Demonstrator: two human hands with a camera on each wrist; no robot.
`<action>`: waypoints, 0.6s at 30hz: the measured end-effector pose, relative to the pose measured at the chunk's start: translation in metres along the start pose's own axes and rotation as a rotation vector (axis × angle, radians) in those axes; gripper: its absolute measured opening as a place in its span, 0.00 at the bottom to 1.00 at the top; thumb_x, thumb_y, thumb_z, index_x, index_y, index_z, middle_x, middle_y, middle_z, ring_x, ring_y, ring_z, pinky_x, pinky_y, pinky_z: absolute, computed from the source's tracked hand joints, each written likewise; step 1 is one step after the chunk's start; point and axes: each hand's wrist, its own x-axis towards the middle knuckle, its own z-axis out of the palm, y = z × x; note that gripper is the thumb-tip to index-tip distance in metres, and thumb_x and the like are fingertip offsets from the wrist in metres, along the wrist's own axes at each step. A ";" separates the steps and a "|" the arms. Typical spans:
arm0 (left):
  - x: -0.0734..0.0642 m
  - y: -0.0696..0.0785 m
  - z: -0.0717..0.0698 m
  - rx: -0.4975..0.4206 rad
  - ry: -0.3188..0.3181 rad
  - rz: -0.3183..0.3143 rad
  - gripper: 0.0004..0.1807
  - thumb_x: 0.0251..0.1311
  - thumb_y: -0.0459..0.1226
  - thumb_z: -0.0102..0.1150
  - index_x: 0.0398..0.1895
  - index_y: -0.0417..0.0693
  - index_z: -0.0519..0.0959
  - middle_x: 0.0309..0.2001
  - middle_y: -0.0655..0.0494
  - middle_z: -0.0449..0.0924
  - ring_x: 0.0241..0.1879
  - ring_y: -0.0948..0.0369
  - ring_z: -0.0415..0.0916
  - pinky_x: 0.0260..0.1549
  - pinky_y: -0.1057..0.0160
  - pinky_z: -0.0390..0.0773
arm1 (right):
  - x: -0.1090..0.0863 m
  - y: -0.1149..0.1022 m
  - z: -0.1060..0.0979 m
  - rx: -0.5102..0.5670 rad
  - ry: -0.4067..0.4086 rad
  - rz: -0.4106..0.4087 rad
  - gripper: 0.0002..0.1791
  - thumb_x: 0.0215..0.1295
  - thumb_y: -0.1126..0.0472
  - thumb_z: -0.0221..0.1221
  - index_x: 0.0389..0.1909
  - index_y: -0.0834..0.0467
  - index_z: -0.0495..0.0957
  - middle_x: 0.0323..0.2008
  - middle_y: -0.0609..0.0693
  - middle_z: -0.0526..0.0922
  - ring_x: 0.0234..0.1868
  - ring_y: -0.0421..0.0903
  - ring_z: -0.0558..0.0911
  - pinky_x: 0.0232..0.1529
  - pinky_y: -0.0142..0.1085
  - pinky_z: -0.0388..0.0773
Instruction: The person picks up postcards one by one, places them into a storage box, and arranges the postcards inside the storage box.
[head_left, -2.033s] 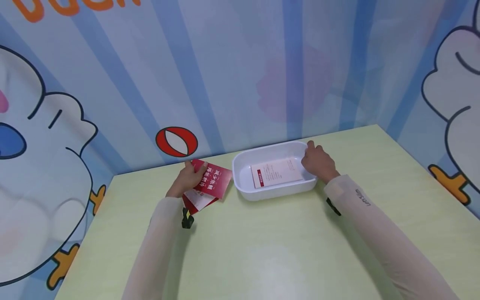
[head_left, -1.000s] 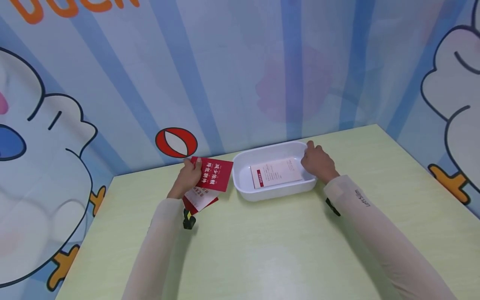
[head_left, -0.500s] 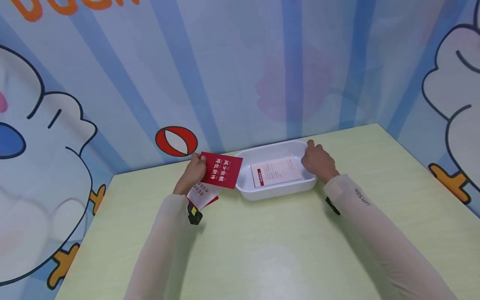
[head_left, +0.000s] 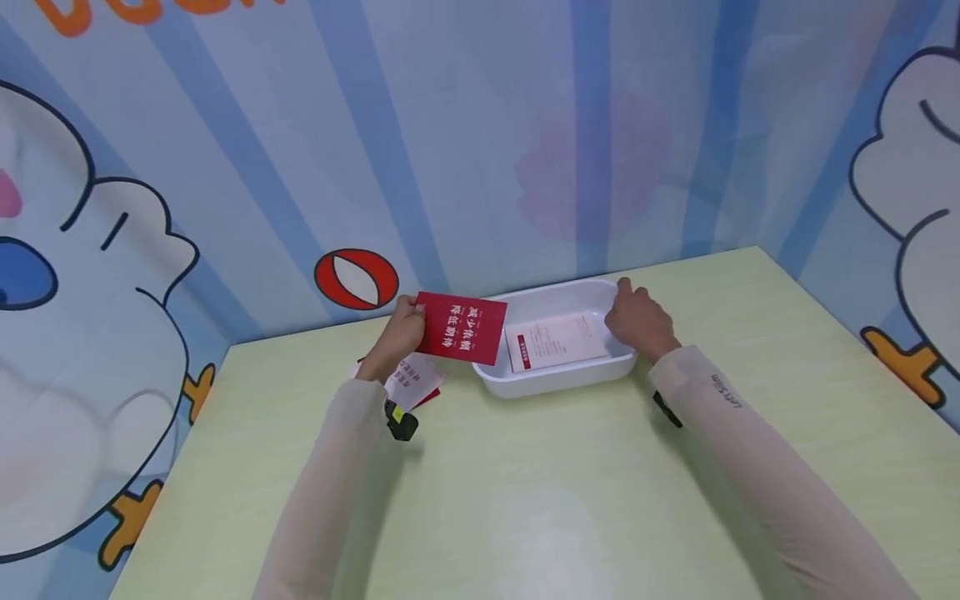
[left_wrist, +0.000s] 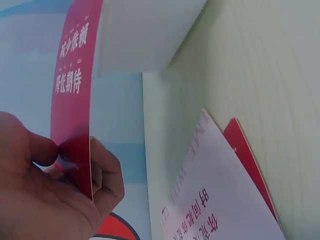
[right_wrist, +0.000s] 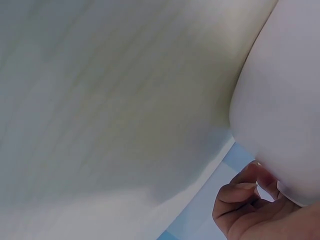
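Two pale cream sleeves (head_left: 315,500) cover the person's arms, the one behind the right hand bearing small dark lettering near its cuff. Below them, and between them, spreads a pale yellow-green tabletop (head_left: 540,500) with faint wood-like grain. A small black device with a yellow patch (head_left: 402,423) sits at the left wrist.

Just nearer than the left hand (head_left: 401,337), and partly hidden by its wrist, a white printed paper card (head_left: 412,382) lies over a dark red card (head_left: 429,397), of which only some edges show. The left hand itself is closed in a pinch, thumb on the printed face and bent fingers behind, holding one end of a bright red rectangular card with white Chinese characters (head_left: 462,329). That card is raised off the tabletop, to the right of the left hand, and in the head view it overlaps the near end of a glossy white oblong tray with rounded corners (head_left: 555,385); whether the two touch, I cannot tell.

The tray stands between the hands. On its floor lies a white rectangular card with fine print and a red block (head_left: 558,342). The right hand (head_left: 641,321) has its fingers curled over the tray's opposite end, gripping the rim.

Beyond both hands rises a blue striped backdrop (head_left: 480,150), with a red-and-white oval (head_left: 356,279) printed just past the left hand.
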 end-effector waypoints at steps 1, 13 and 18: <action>0.000 0.002 0.001 -0.003 -0.002 0.004 0.25 0.78 0.46 0.32 0.72 0.48 0.49 0.65 0.46 0.64 0.61 0.51 0.70 0.59 0.51 0.78 | 0.000 0.000 -0.001 -0.001 0.001 -0.001 0.31 0.71 0.60 0.36 0.72 0.68 0.48 0.56 0.73 0.68 0.49 0.66 0.78 0.46 0.58 0.79; 0.005 0.010 0.015 -0.032 -0.004 0.058 0.23 0.80 0.43 0.31 0.70 0.41 0.52 0.60 0.41 0.67 0.54 0.54 0.71 0.50 0.59 0.78 | 0.003 0.001 0.000 -0.007 0.003 0.013 0.32 0.71 0.60 0.37 0.73 0.69 0.46 0.58 0.74 0.67 0.51 0.66 0.78 0.47 0.58 0.79; 0.006 0.011 0.021 -0.038 -0.008 0.069 0.23 0.79 0.44 0.33 0.68 0.40 0.54 0.53 0.41 0.71 0.44 0.56 0.75 0.42 0.64 0.77 | 0.001 -0.001 0.000 -0.006 -0.007 0.020 0.32 0.72 0.60 0.37 0.74 0.68 0.46 0.58 0.74 0.67 0.51 0.66 0.78 0.48 0.58 0.79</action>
